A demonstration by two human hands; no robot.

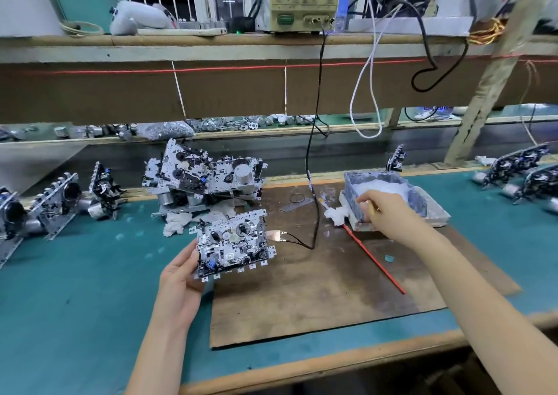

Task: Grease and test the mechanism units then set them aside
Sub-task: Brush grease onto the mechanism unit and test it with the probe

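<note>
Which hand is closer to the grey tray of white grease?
Right. The right hand is at the near rim of the grey rectangular tray of white grease, pinching a thin stick; the left hand is far to its left, gripping a metal mechanism unit.

L hand (180,275) grips, R hand (389,213) pinches, arms fwd.

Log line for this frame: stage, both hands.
stage: picking up grease | left hand: holds mechanism unit by its left edge | right hand: pinches stick at grease tub | set aside: not yet
</note>
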